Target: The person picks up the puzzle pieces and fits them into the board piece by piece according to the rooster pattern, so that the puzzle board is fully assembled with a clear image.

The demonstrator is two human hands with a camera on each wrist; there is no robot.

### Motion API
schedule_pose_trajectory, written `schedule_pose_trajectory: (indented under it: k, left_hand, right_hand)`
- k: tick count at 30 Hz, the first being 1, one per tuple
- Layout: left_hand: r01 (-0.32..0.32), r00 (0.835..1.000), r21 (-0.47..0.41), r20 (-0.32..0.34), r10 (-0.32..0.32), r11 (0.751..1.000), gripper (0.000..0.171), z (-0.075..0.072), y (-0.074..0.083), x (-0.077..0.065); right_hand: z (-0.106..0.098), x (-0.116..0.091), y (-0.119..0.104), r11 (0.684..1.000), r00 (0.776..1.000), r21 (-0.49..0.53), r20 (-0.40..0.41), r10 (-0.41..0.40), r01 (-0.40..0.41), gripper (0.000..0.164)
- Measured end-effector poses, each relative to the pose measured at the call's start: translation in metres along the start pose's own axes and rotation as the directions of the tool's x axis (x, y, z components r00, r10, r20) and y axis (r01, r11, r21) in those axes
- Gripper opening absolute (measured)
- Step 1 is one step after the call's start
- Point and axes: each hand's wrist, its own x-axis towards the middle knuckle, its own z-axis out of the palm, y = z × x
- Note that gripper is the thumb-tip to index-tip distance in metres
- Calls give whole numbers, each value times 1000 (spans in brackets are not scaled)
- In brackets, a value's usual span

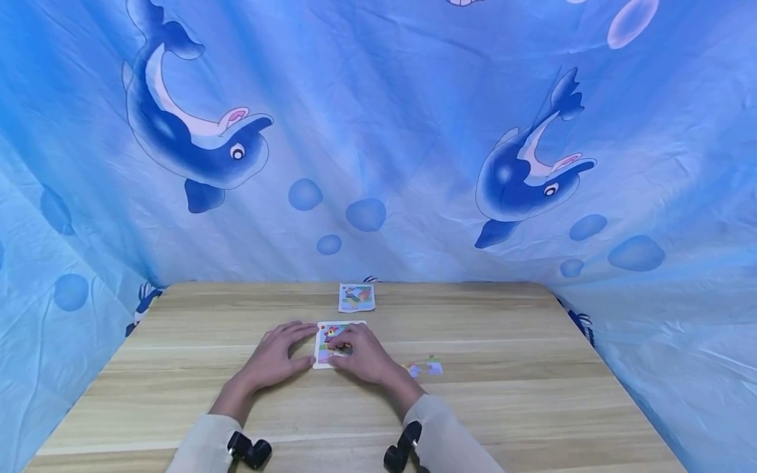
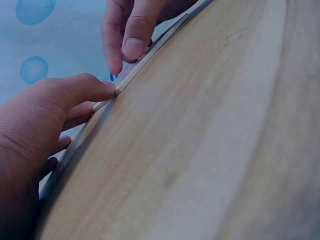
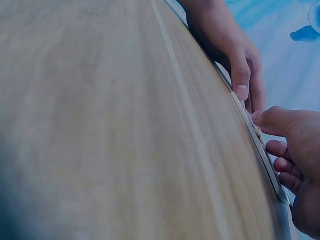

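A small white-bordered puzzle board point(image 1: 322, 357) with a colourful cartoon picture lies on the wooden table. My left hand point(image 1: 278, 355) rests at its left edge, thumb and forefinger spread to the near and far parts of that side; in the left wrist view, the thumb point(image 2: 102, 91) touches the board's edge. Over the board's right part is my right hand point(image 1: 362, 355), thumb and forefinger pointing down at the picture, other fingers curled in the right wrist view. I cannot tell whether a puzzle piece is between the right fingertips. Much of the picture is hidden under this hand.
Loose puzzle pieces point(image 1: 434, 366) lie to the right, beside the right wrist. Beyond the board is a picture card point(image 1: 357, 298) near the table's far edge. A blue dolphin-print cloth point(image 1: 414, 164) hangs behind the wooden table point(image 1: 503, 407) and along its sides.
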Motion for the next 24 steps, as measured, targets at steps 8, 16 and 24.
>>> schedule_pose_trajectory:
  k: [8, 16, 24]
  left_hand:
    - [-6, 1000, 0, -5, 6, 1000, 62, -1, 0, 0]
    - [-4, 1000, -5, -5, 4, 1000, 62, -2, 2, 1]
    - [-2, 1000, -5, -1, 2, 1000, 61, -2, 3, -1]
  right_hand:
    - [2, 1, 0, 999, 999, -21, 18, 28, -28, 22]
    - [0, 3, -2, 998, 1000, -55, 21, 13, -12, 23]
    - [-1, 2, -2, 998, 999, -56, 46, 21, -18, 23]
